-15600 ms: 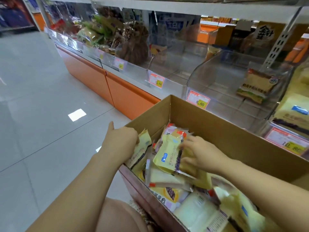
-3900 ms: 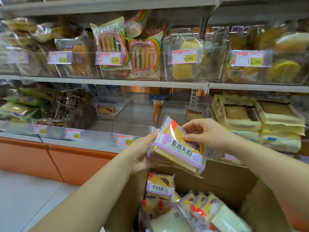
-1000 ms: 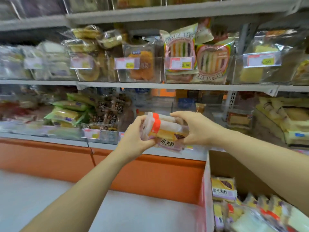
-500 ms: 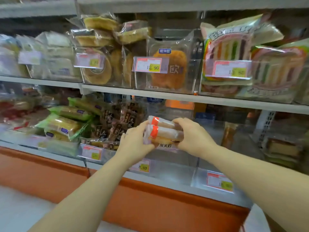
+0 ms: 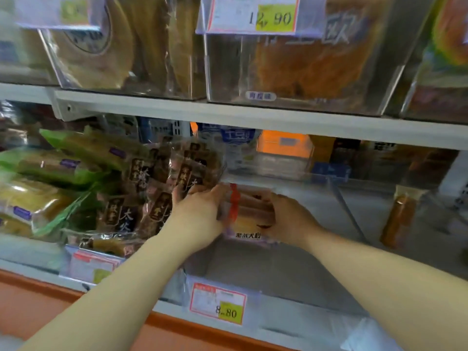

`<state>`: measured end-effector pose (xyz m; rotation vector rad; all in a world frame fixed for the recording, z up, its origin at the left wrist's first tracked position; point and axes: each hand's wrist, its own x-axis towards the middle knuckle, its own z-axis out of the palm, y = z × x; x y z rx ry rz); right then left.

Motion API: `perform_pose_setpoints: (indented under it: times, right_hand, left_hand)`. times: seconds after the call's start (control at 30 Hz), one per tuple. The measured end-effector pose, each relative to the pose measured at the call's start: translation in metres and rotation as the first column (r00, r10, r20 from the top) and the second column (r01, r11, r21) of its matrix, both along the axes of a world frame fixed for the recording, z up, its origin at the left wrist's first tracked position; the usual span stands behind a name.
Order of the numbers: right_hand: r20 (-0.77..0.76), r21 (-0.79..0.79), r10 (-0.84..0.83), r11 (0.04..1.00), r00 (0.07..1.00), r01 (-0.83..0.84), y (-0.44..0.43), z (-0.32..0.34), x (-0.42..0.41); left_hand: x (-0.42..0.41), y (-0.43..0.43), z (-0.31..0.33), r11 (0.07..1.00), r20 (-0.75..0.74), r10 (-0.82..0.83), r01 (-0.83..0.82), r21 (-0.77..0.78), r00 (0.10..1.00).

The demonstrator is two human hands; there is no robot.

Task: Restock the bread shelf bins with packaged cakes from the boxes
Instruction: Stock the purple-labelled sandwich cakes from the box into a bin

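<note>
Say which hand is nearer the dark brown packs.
Left. Left hand sits right beside the dark brown packs; right hand grips the far side of the cake packs.

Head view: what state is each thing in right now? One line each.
cake packs, stacked, gripped at both ends, inside the bin.
left hand, grips the stack's left end.
right hand, grips its right end.
8.80 bin, floor mostly bare.
orange pack, upright in the neighbouring bin.

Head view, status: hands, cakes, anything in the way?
Left hand and right hand grip the cakes. Cakes inside the 8.80 bin, not yet released. Dark packs crowd the left fingers.
</note>
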<state>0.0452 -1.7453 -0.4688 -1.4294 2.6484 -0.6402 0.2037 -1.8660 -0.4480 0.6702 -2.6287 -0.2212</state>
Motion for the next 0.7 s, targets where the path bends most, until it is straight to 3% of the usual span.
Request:
perform_pose_setpoints:
  times: [0.13, 0.27, 0.33, 0.43, 0.7]
  right_hand:
    - [0.053, 0.014, -0.025, 1.000, 0.998, 0.024, -0.011, -0.015, -0.010]
    - [0.156, -0.118, -0.215, 0.965, 0.964, 0.235, -0.014, -0.015, -0.011]
    - [0.344, -0.142, -0.320, 0.912, 0.883, 0.385, -0.014, -0.015, -0.009]
    - [0.504, -0.001, -0.455, 0.850, 0.734, 0.527, -0.019, -0.023, -0.008]
    - [0.436, -0.124, -0.307, 0.910, 0.846, 0.394, -0.039, -0.037, -0.011]
  left_hand:
    - [0.003, -0.001, -0.004, 0.999, -0.175, -0.036, 0.043, 0.031, 0.984]
    - [0.003, -0.002, -0.008, 0.996, -0.230, -0.042, 0.059, 0.067, 0.972]
    - [0.003, -0.002, -0.009, 0.996, -0.242, -0.042, 0.061, 0.070, 0.969]
    - [0.003, -0.003, -0.009, 0.996, -0.241, -0.038, 0.057, 0.073, 0.970]
    - [0.002, -0.004, -0.012, 0.997, -0.198, -0.042, 0.053, 0.047, 0.979]
